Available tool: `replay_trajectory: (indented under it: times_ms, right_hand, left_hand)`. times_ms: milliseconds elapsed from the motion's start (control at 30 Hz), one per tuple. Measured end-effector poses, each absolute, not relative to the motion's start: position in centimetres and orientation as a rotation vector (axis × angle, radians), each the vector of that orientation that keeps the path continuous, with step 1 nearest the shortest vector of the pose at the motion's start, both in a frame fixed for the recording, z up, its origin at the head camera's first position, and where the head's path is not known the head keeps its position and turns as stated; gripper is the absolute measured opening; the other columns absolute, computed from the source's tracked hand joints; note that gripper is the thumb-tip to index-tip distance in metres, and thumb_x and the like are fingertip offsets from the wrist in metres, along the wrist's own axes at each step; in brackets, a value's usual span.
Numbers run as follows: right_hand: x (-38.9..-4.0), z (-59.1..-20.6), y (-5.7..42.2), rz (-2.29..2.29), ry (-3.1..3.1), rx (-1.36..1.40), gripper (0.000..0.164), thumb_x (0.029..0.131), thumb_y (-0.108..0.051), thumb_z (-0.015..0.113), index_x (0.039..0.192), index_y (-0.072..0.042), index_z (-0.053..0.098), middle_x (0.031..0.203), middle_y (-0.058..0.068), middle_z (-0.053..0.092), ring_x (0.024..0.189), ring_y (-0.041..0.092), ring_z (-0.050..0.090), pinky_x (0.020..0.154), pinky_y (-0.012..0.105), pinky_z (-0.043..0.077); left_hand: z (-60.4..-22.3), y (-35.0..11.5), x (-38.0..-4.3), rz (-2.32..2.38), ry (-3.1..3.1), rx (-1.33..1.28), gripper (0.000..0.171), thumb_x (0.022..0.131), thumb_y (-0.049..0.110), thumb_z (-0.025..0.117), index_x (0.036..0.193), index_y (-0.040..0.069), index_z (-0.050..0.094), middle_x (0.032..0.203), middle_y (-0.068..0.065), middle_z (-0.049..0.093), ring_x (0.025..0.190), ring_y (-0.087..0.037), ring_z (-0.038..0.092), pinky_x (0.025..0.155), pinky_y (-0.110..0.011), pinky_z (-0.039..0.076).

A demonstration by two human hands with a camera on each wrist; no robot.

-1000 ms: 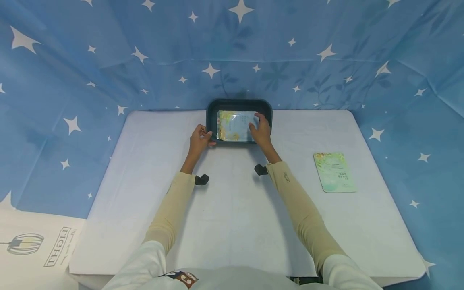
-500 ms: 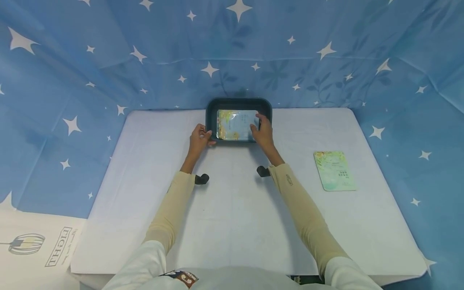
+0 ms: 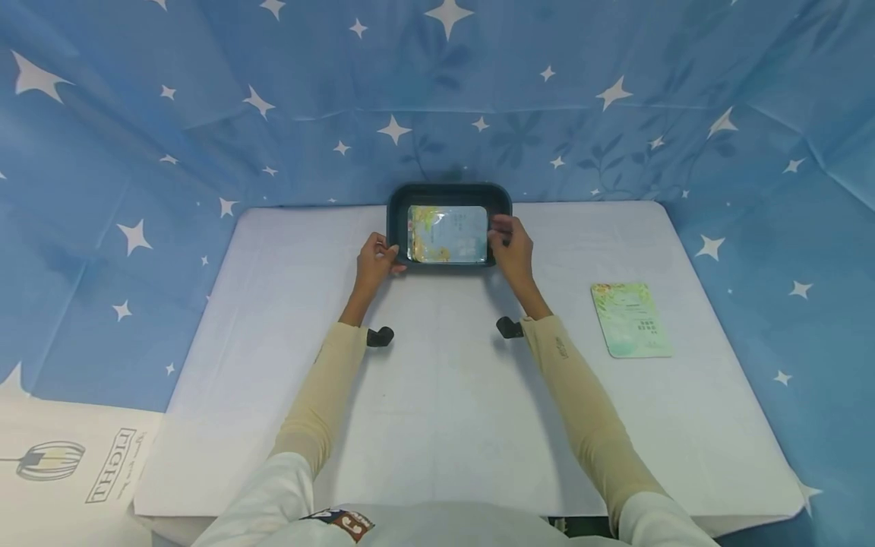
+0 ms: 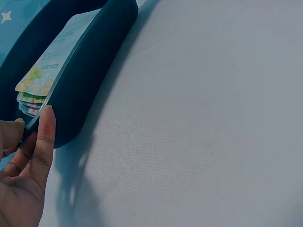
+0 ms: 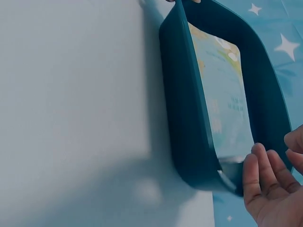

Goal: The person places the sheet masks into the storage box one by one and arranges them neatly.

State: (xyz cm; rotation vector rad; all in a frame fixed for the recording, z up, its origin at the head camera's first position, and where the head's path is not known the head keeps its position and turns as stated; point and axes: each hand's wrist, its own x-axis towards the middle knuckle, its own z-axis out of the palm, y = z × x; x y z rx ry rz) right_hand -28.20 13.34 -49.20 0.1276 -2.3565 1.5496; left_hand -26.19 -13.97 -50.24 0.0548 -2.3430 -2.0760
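Note:
A dark teal tray (image 3: 449, 192) stands at the back middle of the table. Inside lies a stack of flat, glossy packets; the top packet (image 3: 447, 234) is pale blue with yellow floral print. My left hand (image 3: 374, 267) pinches the tray's near left corner, with the thumb over the rim and a finger against the outer wall (image 4: 78, 90). My right hand (image 3: 514, 251) is at the tray's right end, its fingers (image 5: 251, 175) by the rim and off the top packet. On the right side of the table lies a green floral packet (image 3: 631, 320).
The white-covered table (image 3: 437, 425) carries the tray near its back edge. Behind it hangs a blue star-print curtain (image 3: 307, 83). A cream sheet with a whisk-like drawing (image 3: 75, 463) lies at lower left. Black camera mounts (image 3: 380, 336) stick out from both wrists.
My right hand has let go of the top packet and moved right, to the tray's end. My left hand has kept its grip on the corner.

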Motion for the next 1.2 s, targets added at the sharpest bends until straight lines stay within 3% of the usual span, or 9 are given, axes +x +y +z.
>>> replay_trajectory:
  times_ms: [133, 233, 400, 667, 833, 1000, 1200]
  right_hand:
    - [-27.9, -49.4, 14.6, 1.580, -2.296, 0.139, 0.026, 0.094, 0.002, 0.055, 0.120, 0.008, 0.057, 0.104, 0.024, 0.066, 0.090, 0.037, 0.069, 0.064, 0.008, 0.053]
    - [-27.7, -49.6, 15.6, 1.566, -2.293, 0.093, 0.026, 0.094, 0.002, 0.055, 0.119, 0.007, 0.058, 0.102, 0.023, 0.068, 0.087, 0.035, 0.070, 0.061, 0.002, 0.050]
    - [-27.1, -49.5, 17.5, 1.558, -2.306, 0.008, 0.026, 0.094, 0.003, 0.053, 0.119, 0.005, 0.059, 0.102, 0.022, 0.069, 0.085, 0.031, 0.070, 0.062, 0.005, 0.053]
    - [-25.9, -49.2, 22.1, 1.494, -2.294, -0.233, 0.021, 0.096, -0.004, 0.054, 0.115, -0.002, 0.064, 0.103, 0.021, 0.070, 0.069, -0.009, 0.060, 0.062, 0.005, 0.053]
    - [-25.2, -49.5, 25.7, 1.425, -2.282, -0.399, 0.022, 0.096, -0.004, 0.052, 0.114, -0.003, 0.064, 0.103, 0.019, 0.070, 0.066, -0.011, 0.058, 0.061, 0.004, 0.051]
    - [-23.5, -49.7, 29.2, 1.342, -2.335, -0.644, 0.024, 0.097, -0.014, 0.054, 0.117, -0.005, 0.064, 0.103, 0.007, 0.066, 0.068, -0.010, 0.053, 0.066, 0.009, 0.050]
    - [-21.2, -50.4, 33.1, 1.145, -2.353, -0.879, 0.025, 0.096, -0.017, 0.056, 0.113, -0.004, 0.068, 0.105, 0.009, 0.066, 0.071, -0.004, 0.041, 0.079, 0.025, 0.048]
  left_hand:
    - [-50.5, -14.0, -26.2, -2.097, -2.328, 0.045, 0.026, 0.097, 0.000, 0.057, 0.106, -0.014, 0.037, 0.078, -0.012, 0.045, 0.081, -0.054, 0.066, 0.079, -0.054, 0.064]
    - [-50.7, -13.9, -26.4, -2.113, -2.317, 0.042, 0.025, 0.097, 0.001, 0.057, 0.106, -0.013, 0.037, 0.077, -0.009, 0.044, 0.078, -0.050, 0.067, 0.079, -0.053, 0.064]
    - [-50.8, -13.8, -26.3, -2.114, -2.309, 0.025, 0.023, 0.096, 0.000, 0.057, 0.103, -0.011, 0.038, 0.076, -0.008, 0.044, 0.070, -0.040, 0.070, 0.076, -0.048, 0.066]
    - [-50.8, -14.0, -26.3, -2.129, -2.301, 0.018, 0.025, 0.096, 0.000, 0.057, 0.106, -0.013, 0.038, 0.077, -0.008, 0.045, 0.066, -0.031, 0.072, 0.074, -0.046, 0.067]
    - [-50.9, -14.2, -26.4, -2.113, -2.306, 0.017, 0.022, 0.096, 0.000, 0.057, 0.102, -0.010, 0.039, 0.076, -0.008, 0.045, 0.065, -0.029, 0.072, 0.072, -0.043, 0.067]
    - [-51.0, -14.1, -26.4, -2.108, -2.304, 0.018, 0.020, 0.095, 0.000, 0.058, 0.099, -0.007, 0.039, 0.075, -0.007, 0.045, 0.065, -0.031, 0.072, 0.074, -0.047, 0.067]
    - [-50.8, -14.1, -26.4, -2.134, -2.295, 0.035, 0.021, 0.096, -0.001, 0.057, 0.100, -0.008, 0.039, 0.076, -0.008, 0.043, 0.066, -0.033, 0.071, 0.077, -0.051, 0.065]
